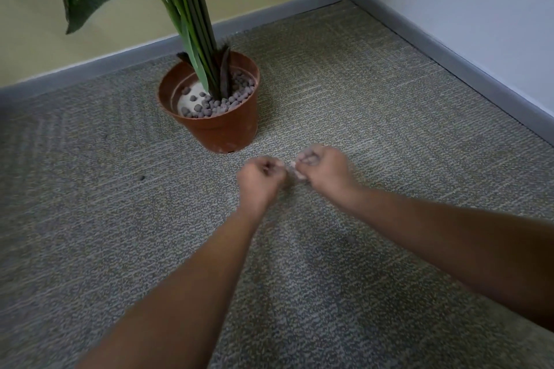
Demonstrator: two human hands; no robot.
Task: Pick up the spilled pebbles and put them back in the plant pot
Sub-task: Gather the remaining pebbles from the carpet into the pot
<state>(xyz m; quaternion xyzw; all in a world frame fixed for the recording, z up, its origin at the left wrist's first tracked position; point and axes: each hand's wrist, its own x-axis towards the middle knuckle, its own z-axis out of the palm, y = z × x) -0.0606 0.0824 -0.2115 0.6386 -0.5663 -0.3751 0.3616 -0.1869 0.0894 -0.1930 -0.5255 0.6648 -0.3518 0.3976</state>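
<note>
1. My left hand (260, 177) and right hand (322, 167) are curled into fists, near each other above the carpet (374, 93); blur hides whether they grip pebbles.
2. The plant pot (218, 126) stands just beyond them, pebbles (223, 102) around the stems (198, 39).
3. One stray pebble (142, 178) lies on the carpet to the left, well apart.

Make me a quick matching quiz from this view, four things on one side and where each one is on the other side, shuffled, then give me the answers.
1. plant pot
2. lone pebble
3. left hand
4. skirting board

A. where walls meet the carpet
B. on the carpet, left of both hands
C. closed, just below the pot
D. upright on the carpet, near the wall

Pairs: 1-D, 2-B, 3-C, 4-A
</note>
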